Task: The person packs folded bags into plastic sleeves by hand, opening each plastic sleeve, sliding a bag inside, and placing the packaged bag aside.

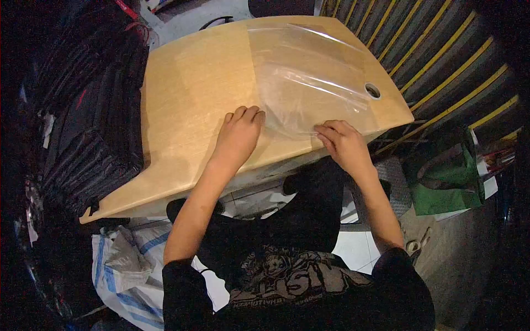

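A clear plastic sheet or bag [314, 77] lies over the right half of the wooden table [187, 88], with bright reflections along its folds. At its near left edge is my left hand [241, 132], fingers curled together at the plastic. My right hand [341, 140] pinches the near edge of the plastic between thumb and fingers, close to the table's front edge.
Black folded items [94, 121] are stacked at the table's left. A round hole [373, 90] is at its right end. Yellow-edged slats [441, 60] stand behind. A green bag [448, 179] is at right, a white and blue sack [130, 276] at lower left.
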Available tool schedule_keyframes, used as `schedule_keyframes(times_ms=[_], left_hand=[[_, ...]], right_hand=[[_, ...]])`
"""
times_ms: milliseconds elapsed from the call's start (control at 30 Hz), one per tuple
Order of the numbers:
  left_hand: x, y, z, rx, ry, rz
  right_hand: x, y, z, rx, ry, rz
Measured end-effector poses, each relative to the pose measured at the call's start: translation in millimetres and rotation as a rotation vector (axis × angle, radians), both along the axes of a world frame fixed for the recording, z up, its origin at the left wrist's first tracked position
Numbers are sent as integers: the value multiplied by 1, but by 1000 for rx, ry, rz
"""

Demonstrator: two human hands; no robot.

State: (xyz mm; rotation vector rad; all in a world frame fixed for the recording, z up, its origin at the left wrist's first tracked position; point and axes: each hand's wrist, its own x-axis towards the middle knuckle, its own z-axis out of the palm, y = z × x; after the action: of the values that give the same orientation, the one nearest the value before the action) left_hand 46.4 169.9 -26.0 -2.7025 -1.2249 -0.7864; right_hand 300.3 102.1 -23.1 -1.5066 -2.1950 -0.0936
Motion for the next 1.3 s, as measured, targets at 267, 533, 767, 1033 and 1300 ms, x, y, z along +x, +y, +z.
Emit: schedule_keyframes(times_ms=[267, 533, 767, 1033, 1300], left_hand=[[10, 7, 12, 74, -207, -111], [35, 40, 47, 465, -498, 30], [63, 72, 76, 31, -895, -10], [151, 116, 69, -266, -1106, -227], [237, 25, 87, -738, -627, -999]], right_hand=[[10, 26, 10, 123, 238, -62], [51, 56, 110, 391, 166, -88], [144, 13, 264, 726, 476, -153], [220, -92, 342, 710, 237, -307], [236, -141, 361, 712, 61, -495]])
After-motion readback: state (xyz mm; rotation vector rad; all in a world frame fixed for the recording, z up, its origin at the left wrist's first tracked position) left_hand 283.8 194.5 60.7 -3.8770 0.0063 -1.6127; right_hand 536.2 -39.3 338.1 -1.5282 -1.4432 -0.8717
